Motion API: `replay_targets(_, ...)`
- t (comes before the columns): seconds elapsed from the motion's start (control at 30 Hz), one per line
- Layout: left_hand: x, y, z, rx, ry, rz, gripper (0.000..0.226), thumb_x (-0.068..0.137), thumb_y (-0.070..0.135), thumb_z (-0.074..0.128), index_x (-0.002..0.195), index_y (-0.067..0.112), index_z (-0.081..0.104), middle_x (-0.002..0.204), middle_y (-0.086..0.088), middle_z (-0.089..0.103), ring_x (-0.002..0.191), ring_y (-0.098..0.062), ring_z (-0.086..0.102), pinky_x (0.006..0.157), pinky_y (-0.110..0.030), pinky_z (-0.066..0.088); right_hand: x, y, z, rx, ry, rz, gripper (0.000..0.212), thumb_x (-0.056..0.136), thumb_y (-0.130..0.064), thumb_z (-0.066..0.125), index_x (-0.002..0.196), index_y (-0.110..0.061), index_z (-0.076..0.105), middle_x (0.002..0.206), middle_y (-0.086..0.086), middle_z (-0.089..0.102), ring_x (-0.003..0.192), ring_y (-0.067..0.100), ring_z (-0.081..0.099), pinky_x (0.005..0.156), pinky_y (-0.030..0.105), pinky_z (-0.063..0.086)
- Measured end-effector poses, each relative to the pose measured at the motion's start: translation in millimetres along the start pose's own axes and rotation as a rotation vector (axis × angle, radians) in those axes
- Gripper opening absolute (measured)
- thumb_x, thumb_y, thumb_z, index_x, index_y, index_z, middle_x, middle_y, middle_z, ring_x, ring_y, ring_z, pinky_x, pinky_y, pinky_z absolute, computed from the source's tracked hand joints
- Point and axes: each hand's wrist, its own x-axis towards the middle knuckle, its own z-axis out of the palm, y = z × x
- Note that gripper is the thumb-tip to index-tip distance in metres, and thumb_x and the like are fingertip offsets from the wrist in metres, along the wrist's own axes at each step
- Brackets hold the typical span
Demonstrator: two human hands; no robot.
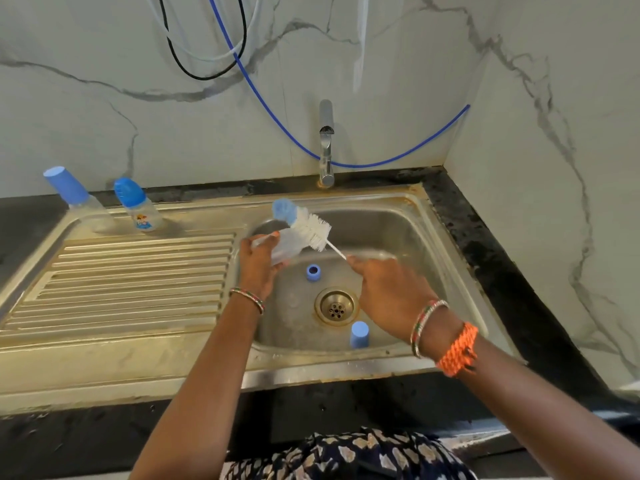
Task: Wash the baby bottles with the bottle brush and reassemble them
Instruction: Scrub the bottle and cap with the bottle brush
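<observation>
Head view: left hand [258, 259] grips clear bottle [287, 245] over sink [408, 216], tilted so mouth faces brush [313, 232]. Right hand [388, 289] pinches brush handle, bristles w/ blue tip just outside mouth, prob. for scrubbing. Ring [313, 273], cap [359, 334] lie in basin, apart for washing.

In the steel sink basin [398, 220], a small blue ring [313, 273] and a blue plastic cap [359, 334] stand near the round drain [336, 306]. The ribbed draining board [131, 282] lies free; two capped baby bottles [138, 206] stand at its back edge.
</observation>
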Motion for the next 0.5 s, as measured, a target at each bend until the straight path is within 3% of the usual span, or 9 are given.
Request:
replay_targets(0.07, 1, 4, -3, -0.01, -0.044, -0.008, 0.019, 0.09, 0.008, 0.06, 0.097, 0.016, 0.044, 0.107, -0.007, 0.053, 0.096, -0.025, 0.057, 0.074, -0.04, 0.052, -7, -2, 4, 0.033, 0.013, 0.006, 0.06, 0.09, -0.011, 0.04, 0.146, -0.029, 0.03, 0.117, 0.009, 0.059, 0.1, 0.03, 0.059, 0.074, 0.034, 0.04)
replay_targets(0.17, -11, -6, 9, 0.146, -0.169, 0.046, 0.018, 0.089, 0.009, 0.062, 0.093, 0.016, 0.046, 0.108, -0.009, 0.054, 0.095, -0.022, 0.059, 0.067, -0.031, 0.055, 13, 0, 5, -0.035, 0.026, 0.064, 0.061, 0.091, -0.009, 0.038, 0.148, -0.025, 0.028, 0.125, 0.011, 0.056, 0.109, 0.033, 0.056, 0.083, 0.037, 0.043)
replay_targets(0.23, -14, -15, 12, 0.299, -0.155, 0.156, 0.023, 0.086, 0.01, 0.066, 0.095, 0.017, 0.046, 0.11, -0.011, 0.054, 0.098, -0.024, 0.057, 0.071, -0.028, 0.053, 20, -1, 3, -0.076, 0.009, 0.073, 0.059, 0.091, -0.009, 0.038, 0.148, -0.023, 0.028, 0.127, 0.013, 0.055, 0.112, 0.034, 0.055, 0.086, 0.038, 0.043)
replay_targets(0.37, -5, -9, -1, 0.429, -0.035, 0.262, 0.031, 0.084, 0.013, 0.07, 0.103, 0.017, 0.046, 0.117, -0.011, 0.054, 0.104, -0.026, 0.057, 0.085, -0.039, 0.054, 1, 3, -2, -0.129, 0.002, 0.014, 0.059, 0.09, -0.008, 0.039, 0.146, -0.024, 0.031, 0.118, 0.01, 0.059, 0.105, 0.031, 0.058, 0.079, 0.035, 0.044)
replay_targets(0.43, -8, -6, -3, 0.473, -0.055, 0.307, 0.033, 0.084, 0.013, 0.07, 0.106, 0.016, 0.046, 0.116, -0.009, 0.053, 0.103, -0.022, 0.056, 0.082, -0.032, 0.054, -5, 7, -3, -0.155, 0.033, 0.018, 0.06, 0.09, -0.008, 0.039, 0.147, -0.025, 0.03, 0.112, 0.009, 0.06, 0.101, 0.03, 0.058, 0.075, 0.033, 0.042)
replay_targets(0.5, -15, -9, 7, 0.526, -0.17, 0.368, 0.034, 0.083, 0.012, 0.07, 0.107, 0.015, 0.046, 0.117, -0.008, 0.051, 0.102, -0.018, 0.054, 0.073, -0.017, 0.052, 4, 9, -1, -0.189, 0.049, 0.041, 0.059, 0.091, -0.009, 0.038, 0.147, -0.022, 0.029, 0.116, 0.01, 0.059, 0.105, 0.031, 0.058, 0.076, 0.033, 0.041)
